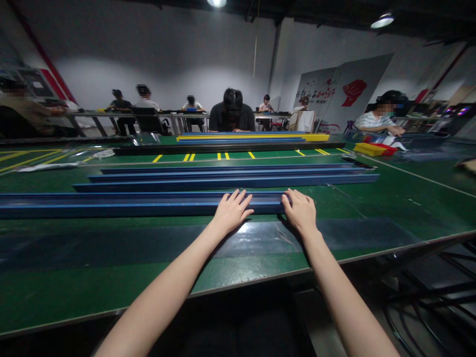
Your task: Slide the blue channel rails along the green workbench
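A long blue rail (111,204) lies across the green table (74,292) just in front of me. My left hand (232,210) rests flat on the rail near its right part, fingers stretched out. My right hand (300,209) sits at the rail's right end, fingers curled over the end and top edge. Behind this rail lie more long blue rails (223,177), side by side and parallel to it. A clear plastic sheet (260,238) lies on the table under my wrists.
Farther back lie a dark rail (223,148) and a stack of yellow and blue rails (253,137). A person (231,116) sits opposite, bent over; several others sit at tables behind and at the right. A yellow-red tray (374,148) stands at the right.
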Tool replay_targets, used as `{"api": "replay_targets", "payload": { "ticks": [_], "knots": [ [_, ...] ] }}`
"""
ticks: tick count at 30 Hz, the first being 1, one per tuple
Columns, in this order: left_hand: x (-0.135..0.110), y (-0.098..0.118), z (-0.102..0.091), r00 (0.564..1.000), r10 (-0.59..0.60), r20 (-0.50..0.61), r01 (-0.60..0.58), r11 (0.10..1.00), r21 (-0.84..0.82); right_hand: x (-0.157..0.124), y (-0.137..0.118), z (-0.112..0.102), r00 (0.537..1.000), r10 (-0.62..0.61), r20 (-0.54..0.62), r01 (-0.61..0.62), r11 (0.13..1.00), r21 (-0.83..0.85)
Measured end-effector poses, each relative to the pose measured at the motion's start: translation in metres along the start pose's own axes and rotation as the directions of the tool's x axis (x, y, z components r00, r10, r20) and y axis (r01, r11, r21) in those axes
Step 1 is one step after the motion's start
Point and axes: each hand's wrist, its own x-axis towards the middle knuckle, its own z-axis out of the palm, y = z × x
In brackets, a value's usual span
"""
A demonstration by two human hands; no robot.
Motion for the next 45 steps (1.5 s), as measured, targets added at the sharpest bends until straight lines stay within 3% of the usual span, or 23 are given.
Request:
{"api": "replay_targets", "payload": {
  "ticks": [6, 13, 16, 19, 22, 26, 30, 33, 38, 45],
  "knots": [
    [0.003, 0.002, -0.006, 0.997, -0.059, -0.041, 0.059, 0.998, -0.012, -0.001, -0.001, -0.005, 0.999, -0.038, -0.036, 0.037, 0.999, -0.024],
    [0.006, 0.001, -0.017, 0.951, -0.306, -0.047, 0.307, 0.952, 0.007, 0.000, 0.003, -0.004, 0.986, 0.021, -0.167, -0.036, 0.996, -0.087],
    [0.006, 0.000, -0.020, 0.938, -0.345, -0.047, 0.346, 0.938, 0.019, -0.001, 0.003, -0.004, 0.986, 0.033, -0.166, -0.052, 0.993, -0.111],
    [0.005, 0.000, -0.020, 0.953, -0.290, -0.090, 0.293, 0.956, 0.025, -0.001, 0.001, -0.005, 0.994, -0.002, -0.107, -0.008, 0.995, -0.102],
    [0.004, 0.002, -0.018, 0.980, -0.166, -0.106, 0.169, 0.985, 0.019, -0.002, -0.003, -0.006, 0.992, -0.126, -0.019, 0.125, 0.992, -0.033],
    [0.003, 0.005, -0.015, 0.996, 0.015, -0.092, -0.017, 1.000, -0.026, -0.003, -0.011, -0.006, 0.935, -0.347, 0.069, 0.340, 0.936, 0.090],
    [0.003, 0.006, -0.011, 0.995, 0.090, -0.051, -0.092, 0.994, -0.051, -0.004, -0.016, -0.006, 0.898, -0.423, 0.118, 0.407, 0.903, 0.137],
    [0.003, 0.006, -0.009, 0.995, 0.087, -0.046, -0.090, 0.994, -0.061, -0.003, -0.015, -0.006, 0.915, -0.390, 0.101, 0.377, 0.918, 0.127],
    [0.006, 0.004, -0.015, 0.996, 0.045, -0.077, -0.050, 0.997, -0.067, -0.001, -0.009, -0.006, 0.975, -0.222, -0.012, 0.222, 0.973, 0.058],
    [0.006, -0.007, -0.022, 0.966, -0.173, -0.192, 0.193, 0.977, 0.094, 0.000, -0.004, -0.008, 0.991, -0.015, -0.136, 0.005, 0.998, -0.068]
  ]
}}
